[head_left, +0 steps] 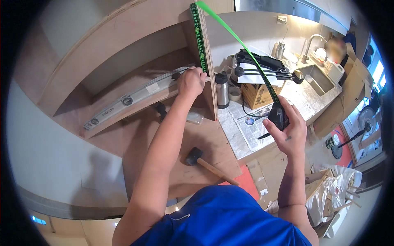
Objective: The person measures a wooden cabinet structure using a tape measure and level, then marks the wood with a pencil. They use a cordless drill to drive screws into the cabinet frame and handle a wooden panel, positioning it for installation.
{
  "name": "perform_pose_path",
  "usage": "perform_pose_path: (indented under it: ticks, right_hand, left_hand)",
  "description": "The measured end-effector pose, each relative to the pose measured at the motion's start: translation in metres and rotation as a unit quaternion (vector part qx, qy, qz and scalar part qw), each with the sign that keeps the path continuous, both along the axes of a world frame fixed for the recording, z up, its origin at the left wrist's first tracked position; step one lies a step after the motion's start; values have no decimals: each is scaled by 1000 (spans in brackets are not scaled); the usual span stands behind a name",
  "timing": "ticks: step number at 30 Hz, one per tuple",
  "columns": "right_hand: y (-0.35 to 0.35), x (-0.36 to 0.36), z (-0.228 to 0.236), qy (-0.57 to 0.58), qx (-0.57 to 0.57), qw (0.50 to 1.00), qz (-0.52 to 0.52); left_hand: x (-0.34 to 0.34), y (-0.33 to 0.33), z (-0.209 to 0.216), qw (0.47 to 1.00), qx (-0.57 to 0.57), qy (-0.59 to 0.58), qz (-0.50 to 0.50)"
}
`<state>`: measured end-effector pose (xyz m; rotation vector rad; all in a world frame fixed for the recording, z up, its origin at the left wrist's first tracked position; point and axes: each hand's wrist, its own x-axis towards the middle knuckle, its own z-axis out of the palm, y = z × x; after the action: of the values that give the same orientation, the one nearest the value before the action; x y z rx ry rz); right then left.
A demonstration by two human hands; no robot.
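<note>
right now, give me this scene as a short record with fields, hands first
left hand: curled at the tape blade's lower end, by the upright panel
right hand: holding the tape measure case
tape blade: green, extended, bending over near the panel's top
spirit level: grey, lying on a shelf board
mallet: black head, wooden handle, on the brown board
counter: newspaper, cardboard box, steel flask

So the kitchen's got a pale worktop (234, 141) running off to the right, with a sink (312, 73) set in near its far end and a curved tap (314, 40) behind it. Pale wall (254, 30) along the back edge, lit warm yellow under a white overhead cupboard (334, 21). Past the front edge the floor's part red covering (249, 178), part cardboard (271, 162). Bright bluish window (377, 69) way over right.
</note>
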<state>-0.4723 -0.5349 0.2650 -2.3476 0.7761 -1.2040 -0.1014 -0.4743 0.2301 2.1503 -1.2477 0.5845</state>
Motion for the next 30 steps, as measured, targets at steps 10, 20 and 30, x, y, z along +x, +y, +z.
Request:
perform_pose_path:
  ticks: [10,20,30]
  right_hand:
    - [-28,9,2,8,5,999,37]
    - [-38,10,2,15,14,998,56]
    - [-43,12,2,21,5,998,62]
  left_hand:
    - [-3,1,-1,999,17,-24,27]
    - [-8,0,2,998,36,-15,43]
    - [-12,1,5,998,32,-3,50]
